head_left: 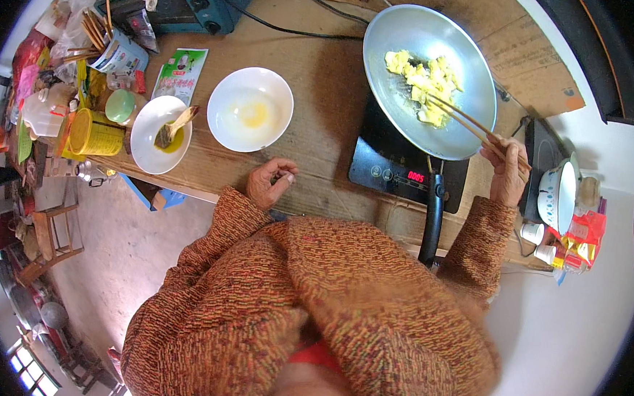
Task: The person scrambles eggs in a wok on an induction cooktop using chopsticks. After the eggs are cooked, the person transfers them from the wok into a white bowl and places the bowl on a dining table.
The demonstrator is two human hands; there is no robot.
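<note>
My right hand (508, 173) grips a pair of wooden chopsticks (467, 121) whose tips reach into yellow scrambled egg (424, 80) in a round metal pan (389, 93). The pan sits on a black induction cooker (384, 166), its black handle (432, 219) pointing toward me. My left hand (271, 181) rests on the wooden table (324, 75) with fingers loosely curled, holding nothing. It lies just below a white bowl (224, 116) with egg residue inside.
A second white bowl (145, 155) with a wooden spoon stands to the left. Beside it are a yellow tin (96, 134), a green-lidded jar (121, 105), a can of chopsticks (115, 51) and a blue appliance (191, 1). At right sit an enamel bowl (557, 194) and packets.
</note>
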